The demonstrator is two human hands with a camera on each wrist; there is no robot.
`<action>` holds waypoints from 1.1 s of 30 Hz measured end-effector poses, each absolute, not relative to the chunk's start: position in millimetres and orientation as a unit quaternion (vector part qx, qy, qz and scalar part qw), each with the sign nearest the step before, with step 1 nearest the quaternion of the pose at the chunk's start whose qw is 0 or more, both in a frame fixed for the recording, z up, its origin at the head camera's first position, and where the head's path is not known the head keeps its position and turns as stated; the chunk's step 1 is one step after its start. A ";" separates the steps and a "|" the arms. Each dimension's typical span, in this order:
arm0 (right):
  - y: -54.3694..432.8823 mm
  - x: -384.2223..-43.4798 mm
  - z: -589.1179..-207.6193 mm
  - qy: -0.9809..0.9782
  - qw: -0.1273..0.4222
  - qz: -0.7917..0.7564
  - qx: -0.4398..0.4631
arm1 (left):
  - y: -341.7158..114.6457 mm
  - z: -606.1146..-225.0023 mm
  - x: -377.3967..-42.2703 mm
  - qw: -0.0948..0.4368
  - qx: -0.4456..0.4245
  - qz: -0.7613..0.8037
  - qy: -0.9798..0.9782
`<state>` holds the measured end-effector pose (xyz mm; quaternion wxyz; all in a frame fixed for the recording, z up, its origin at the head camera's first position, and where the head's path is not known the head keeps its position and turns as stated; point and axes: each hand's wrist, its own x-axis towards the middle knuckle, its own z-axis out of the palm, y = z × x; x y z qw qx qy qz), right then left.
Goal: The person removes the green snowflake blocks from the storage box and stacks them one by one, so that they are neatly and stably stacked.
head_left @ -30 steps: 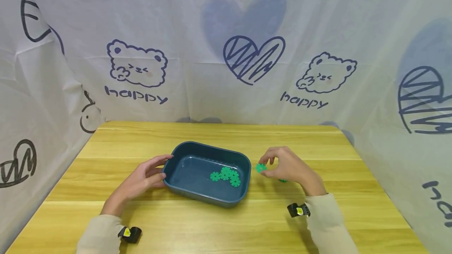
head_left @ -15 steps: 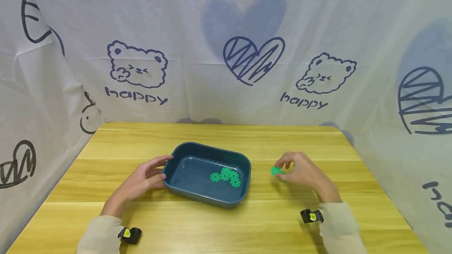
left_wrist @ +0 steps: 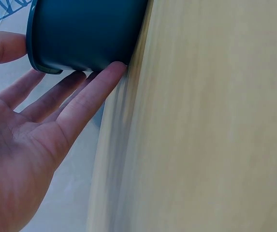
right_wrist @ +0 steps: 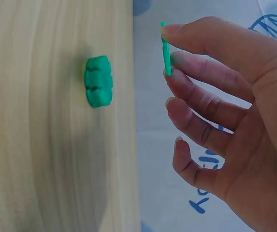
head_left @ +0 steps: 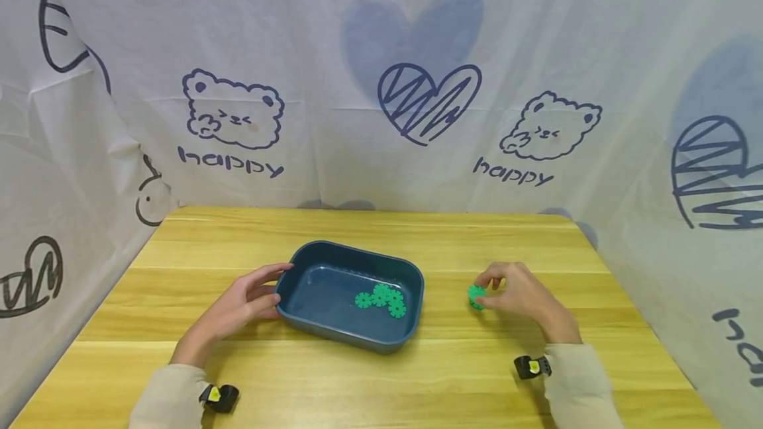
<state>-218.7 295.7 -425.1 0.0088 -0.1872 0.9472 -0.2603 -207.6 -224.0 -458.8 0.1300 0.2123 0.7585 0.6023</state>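
Note:
My right hand pinches a thin green notched disc between thumb and fingers, to the right of the box. The right wrist view shows this disc edge-on, held off the table. A second green piece lies on the table, thicker and lobed in that view. From above, the held disc overlaps it. My left hand touches the left end of the dark blue box, its fingers extended along the outer wall in the left wrist view. Several green notched discs lie inside the box, toward its right end.
The wooden table carries the box near its middle. Behind and at both sides hangs a white cloth printed with bears and hearts. A black strap device sits at each wrist.
My right hand has moved right and slightly toward me with its green disc, from near the box's right wall to over the other green piece. The left hand and box have stayed put.

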 end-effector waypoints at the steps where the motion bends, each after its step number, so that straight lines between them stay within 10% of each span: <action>1: 296.5 -219.0 -425.5 0.947 0.009 -0.260 -0.190 | -223.9 -458.4 -207.5 0.130 0.212 0.602 0.759; 33: 307.4 -227.0 -452.5 0.948 0.027 -0.265 -0.172 | -223.1 -459.4 -208.4 0.123 0.208 0.591 0.769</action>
